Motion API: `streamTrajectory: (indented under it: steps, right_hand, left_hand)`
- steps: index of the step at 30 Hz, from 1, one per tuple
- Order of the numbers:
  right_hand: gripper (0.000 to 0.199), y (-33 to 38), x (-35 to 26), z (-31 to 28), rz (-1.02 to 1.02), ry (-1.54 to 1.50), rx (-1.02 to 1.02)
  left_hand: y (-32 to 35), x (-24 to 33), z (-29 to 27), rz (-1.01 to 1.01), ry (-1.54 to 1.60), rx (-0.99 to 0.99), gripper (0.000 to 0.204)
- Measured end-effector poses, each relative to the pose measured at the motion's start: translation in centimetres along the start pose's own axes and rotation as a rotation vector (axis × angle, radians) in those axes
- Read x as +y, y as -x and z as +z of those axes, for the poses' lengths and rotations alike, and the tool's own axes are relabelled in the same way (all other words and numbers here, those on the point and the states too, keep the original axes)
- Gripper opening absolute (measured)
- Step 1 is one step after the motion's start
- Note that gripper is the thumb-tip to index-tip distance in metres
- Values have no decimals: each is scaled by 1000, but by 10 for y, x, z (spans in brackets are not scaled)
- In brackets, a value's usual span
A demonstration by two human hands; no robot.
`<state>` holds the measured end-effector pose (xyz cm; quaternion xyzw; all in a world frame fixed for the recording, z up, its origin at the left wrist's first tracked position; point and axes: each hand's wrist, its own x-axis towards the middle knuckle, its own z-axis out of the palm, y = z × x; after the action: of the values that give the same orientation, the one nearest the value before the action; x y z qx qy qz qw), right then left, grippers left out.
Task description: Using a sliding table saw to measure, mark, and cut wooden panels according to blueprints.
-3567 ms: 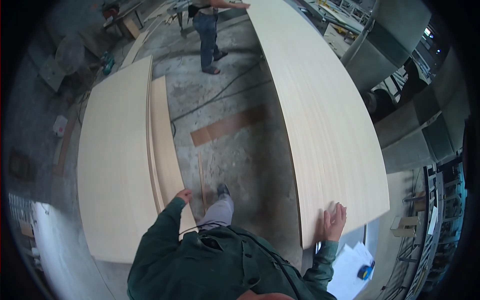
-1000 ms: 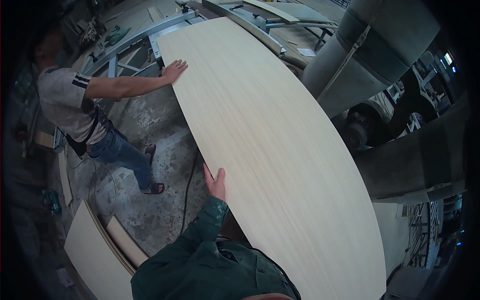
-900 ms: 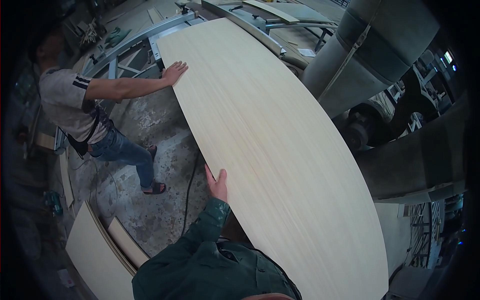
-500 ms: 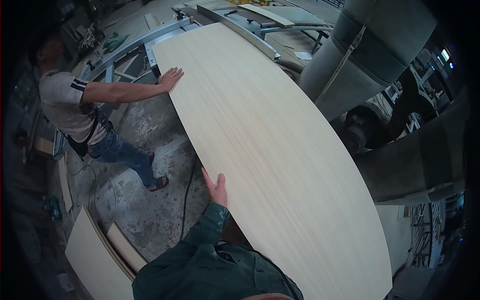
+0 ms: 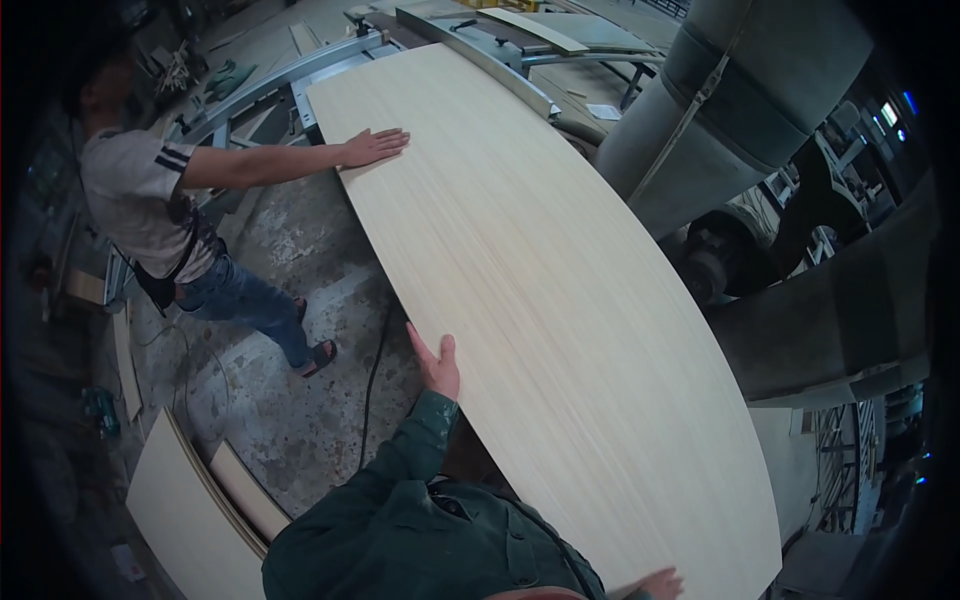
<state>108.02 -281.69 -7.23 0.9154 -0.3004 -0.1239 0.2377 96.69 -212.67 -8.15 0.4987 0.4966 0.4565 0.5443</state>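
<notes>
Plywood sheet point(image 5: 540, 300), big and pale with a fine straight grain, fills most of the middle of the view, running from the far left where it sits on a grey metal saw table point(image 5: 470, 40) down to the near right corner. Left hand point(image 5: 437, 362) is flat against the sheet's left edge about halfway along, fingers point(image 5: 418, 343) stretched out and together, thumb up on the top face, so it's pressing on the edge more than gripping anything. Right hand point(image 5: 660, 583) only peeks in at the very bottom by the near end of the sheet (just a few fingertips visible, so I can't tell if it's curled round the edge or just resting there). Both arms are in dark green sleeves point(image 5: 400, 480). At the far end a co-worker point(image 5: 150, 210) in a light striped tee and jeans stands on the left with one hand point(image 5: 372, 147) spread flat on the sheet's far left corner. Floor point(image 5: 300, 300) is rough concrete with a black cable point(image 5: 375, 370) trailing across it under the sheet's edge. More pale boards point(image 5: 190, 500) lean or lie stacked at near left. Big grey duct pipes point(image 5: 740, 110) run along the right side, well clear of the sheet.
</notes>
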Motion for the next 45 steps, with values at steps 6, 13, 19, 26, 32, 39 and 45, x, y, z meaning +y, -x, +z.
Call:
streamTrajectory:
  steps: [6, 13, 19, 26, 32, 39, 45]
  right_hand:
    - [71, 148, -210, -173, -883, -491, 257]
    - [73, 196, -276, -205, -1202, -489, 336]
    - [73, 159, -366, -263, -1335, -530, 286]
    - [68, -49, -501, -315, -849, -679, 589]
    - [91, -15, -539, -346, -603, -579, 143]
    - [63, 2, -556, -321, -923, -705, 626]
    - [82, 231, -447, -274, -1480, -418, 356]
  left_hand:
    - [-51, -3, -23, -43, -94, 38, 95]
    - [-106, -2, -21, 27, -70, 31, 92]
    - [-132, -5, -29, 19, -50, 55, 92]
    - [-170, -11, -11, 12, 33, -23, 95]
    - [-197, 1, -7, -15, 27, 4, 93]
    - [-246, -1, 8, -7, -19, 3, 93]
    - [-279, -3, -7, -12, -42, 59, 92]
